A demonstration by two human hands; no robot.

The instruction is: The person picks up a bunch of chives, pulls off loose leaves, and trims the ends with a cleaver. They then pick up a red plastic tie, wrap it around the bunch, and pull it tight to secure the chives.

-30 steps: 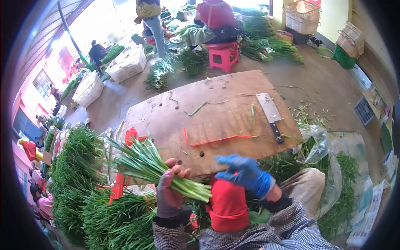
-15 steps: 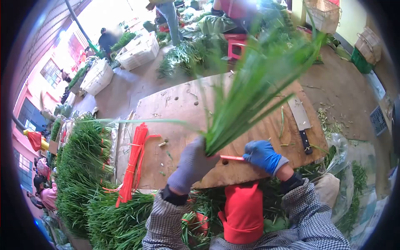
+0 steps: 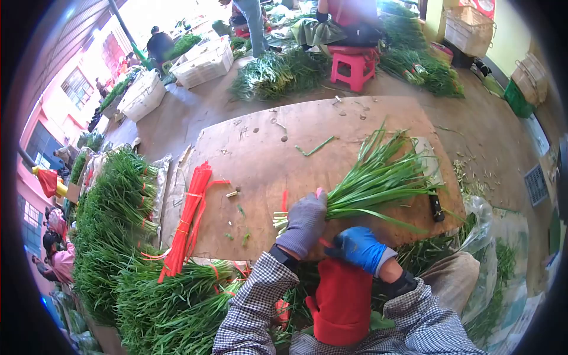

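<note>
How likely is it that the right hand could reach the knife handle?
Probably yes: the right hand is close and the knife handle looks mostly clear, though leaf tips overlap the blade.

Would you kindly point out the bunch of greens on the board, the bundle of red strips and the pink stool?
Bunch of greens (image 3: 378, 184): head view, on its leaves.
Bundle of red strips (image 3: 189, 208): head view, near its middle.
Pink stool (image 3: 354, 58): head view, on its upper front.

Opens past a dull brown floor (image 3: 183, 121), a bright pink stool (image 3: 352, 68) and white crates (image 3: 204, 64) to pink walls (image 3: 52, 102) with barred windows (image 3: 77, 89) on the left, a pale yellow-green wall (image 3: 510, 36) on the right, and glaring daylight (image 3: 163, 15) beyond.
</note>
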